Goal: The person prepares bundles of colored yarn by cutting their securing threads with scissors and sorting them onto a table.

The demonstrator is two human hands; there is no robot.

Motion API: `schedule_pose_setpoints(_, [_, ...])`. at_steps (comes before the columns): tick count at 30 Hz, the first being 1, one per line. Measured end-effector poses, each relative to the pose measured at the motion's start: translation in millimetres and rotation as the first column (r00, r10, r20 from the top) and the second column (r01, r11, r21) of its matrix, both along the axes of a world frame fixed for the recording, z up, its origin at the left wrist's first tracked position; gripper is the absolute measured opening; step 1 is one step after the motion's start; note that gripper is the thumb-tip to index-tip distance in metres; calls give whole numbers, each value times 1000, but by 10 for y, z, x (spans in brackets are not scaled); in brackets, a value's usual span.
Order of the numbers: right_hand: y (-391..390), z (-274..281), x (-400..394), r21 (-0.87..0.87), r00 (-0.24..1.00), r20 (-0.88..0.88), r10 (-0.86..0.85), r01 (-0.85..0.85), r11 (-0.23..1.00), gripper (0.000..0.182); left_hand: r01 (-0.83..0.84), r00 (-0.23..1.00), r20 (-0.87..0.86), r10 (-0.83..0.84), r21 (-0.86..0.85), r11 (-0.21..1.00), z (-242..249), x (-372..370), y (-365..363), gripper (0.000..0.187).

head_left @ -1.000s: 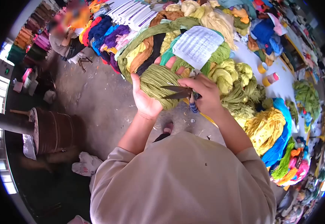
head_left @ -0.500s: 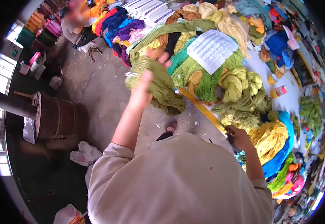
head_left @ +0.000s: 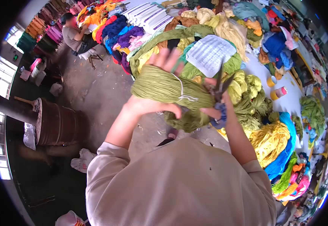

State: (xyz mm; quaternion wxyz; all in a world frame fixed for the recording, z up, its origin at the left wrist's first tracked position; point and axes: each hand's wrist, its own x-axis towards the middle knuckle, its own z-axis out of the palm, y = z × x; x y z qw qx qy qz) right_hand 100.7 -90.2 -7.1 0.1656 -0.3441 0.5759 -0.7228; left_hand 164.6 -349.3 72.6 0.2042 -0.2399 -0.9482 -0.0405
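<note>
An olive-green yarn skein (head_left: 156,84) lies across my left hand (head_left: 147,106), its fingers spread behind the yarn and its thumb below. Thin white ties (head_left: 182,92) cross the skein near its middle. At the skein's right end my right hand (head_left: 227,107) grips scissors (head_left: 219,116) with blue-wrapped handles; their dark blades point upward, apart. The right fingers are close to the yarn, perhaps touching it. Part of the skein (head_left: 186,119) hangs below.
Heaped yarn covers the table on the right, including a yellow skein (head_left: 270,145) and blue yarn (head_left: 284,158). A printed sheet (head_left: 211,54) tops green yarn. Two thread cones (head_left: 279,93) stand farther right. A rusty drum (head_left: 60,122) is left; a seated person (head_left: 73,35) is behind.
The skein has turned from hanging down to lying sideways, with its white ties showing. My right hand has come from the table edge up to the skein, bringing the scissors.
</note>
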Motion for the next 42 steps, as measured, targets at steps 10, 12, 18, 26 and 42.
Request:
schedule_pose_setpoints(10, [-281, -327, -320, 125, 927, 204, -316, 295, 947, 41, -152, 882, -339, -328, 455, -878, -521, -622, 32, 57])
schedule_pose_setpoints(12, [-180, -181, 132, 145, 919, 383, -90, 37, 989, 42, -40, 965, -202, -169, 522, -852, -553, -748, 64, 49])
schedule_pose_setpoints(18, [-411, -201, 599, -39, 708, 663, 243, -292, 956, 77, 138, 977, -210, -28, 731, -668, -501, -752, 392, 39])
schedule_pose_setpoints(26, [-594, -29, 387, 80, 998, -14, -53, 54, 995, 49, 150, 884, -359, -299, 823, -548, -403, 32, 426, 28])
schedule_pose_setpoints(42, [-521, -121, 439, 195, 936, 298, 190, -254, 947, 42, -149, 922, -54, -384, 866, -478, -698, 201, 157, 39])
